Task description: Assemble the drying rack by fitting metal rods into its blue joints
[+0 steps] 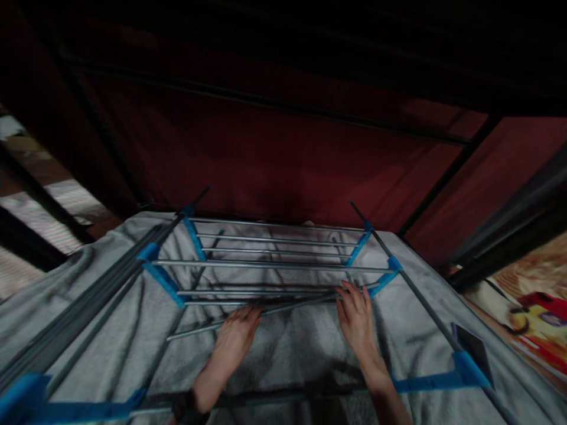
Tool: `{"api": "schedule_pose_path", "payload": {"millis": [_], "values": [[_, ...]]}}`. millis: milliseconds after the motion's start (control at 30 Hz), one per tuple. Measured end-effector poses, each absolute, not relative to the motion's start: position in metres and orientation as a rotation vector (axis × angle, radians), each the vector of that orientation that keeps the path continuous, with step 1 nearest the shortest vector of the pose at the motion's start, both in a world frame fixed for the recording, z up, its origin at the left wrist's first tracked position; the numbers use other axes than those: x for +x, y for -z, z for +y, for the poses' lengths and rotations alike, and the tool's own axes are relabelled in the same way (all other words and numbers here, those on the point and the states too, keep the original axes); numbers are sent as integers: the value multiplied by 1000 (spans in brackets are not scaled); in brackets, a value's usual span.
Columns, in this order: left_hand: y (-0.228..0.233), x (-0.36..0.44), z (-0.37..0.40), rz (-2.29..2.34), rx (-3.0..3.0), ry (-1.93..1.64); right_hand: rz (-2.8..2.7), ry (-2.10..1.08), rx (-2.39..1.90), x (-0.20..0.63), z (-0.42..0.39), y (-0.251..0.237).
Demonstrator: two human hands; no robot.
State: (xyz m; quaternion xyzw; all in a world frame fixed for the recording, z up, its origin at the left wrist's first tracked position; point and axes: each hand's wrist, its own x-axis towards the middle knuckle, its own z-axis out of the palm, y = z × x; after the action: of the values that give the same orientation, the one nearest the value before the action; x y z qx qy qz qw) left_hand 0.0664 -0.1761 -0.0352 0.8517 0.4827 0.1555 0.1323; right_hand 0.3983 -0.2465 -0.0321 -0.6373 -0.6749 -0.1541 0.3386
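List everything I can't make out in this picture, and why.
All in the head view:
1. Slanted grey rod: the stretches behind the left hand and right hand, covered by fingers.
2. Rod's right end: too blurred to tell whether it sits in the blue bracket.
3. Dark wristband: too dark, and cut off by the bottom edge.
4. Flat dark thing at right: unidentifiable, partly covered by another bracket.

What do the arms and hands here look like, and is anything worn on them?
They're a person's own: the left hand and the right hand are both ungloved, with five-fingered human shapes rather than machine parts. Something dark, perhaps a watch or band, circles the left wrist. The right forearm shows no sleeve.
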Motion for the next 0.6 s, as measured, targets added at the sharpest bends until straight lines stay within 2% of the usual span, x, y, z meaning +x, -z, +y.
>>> {"api": "schedule_pose_path", "payload": {"millis": [233,600], "values": [[11,70,-188,1421,2423,-401,-1836,467,-1597,394,-250,55],[-13,71,-175,1427,2583,-424,-1907,572,-1486,386,-232,45]]}}
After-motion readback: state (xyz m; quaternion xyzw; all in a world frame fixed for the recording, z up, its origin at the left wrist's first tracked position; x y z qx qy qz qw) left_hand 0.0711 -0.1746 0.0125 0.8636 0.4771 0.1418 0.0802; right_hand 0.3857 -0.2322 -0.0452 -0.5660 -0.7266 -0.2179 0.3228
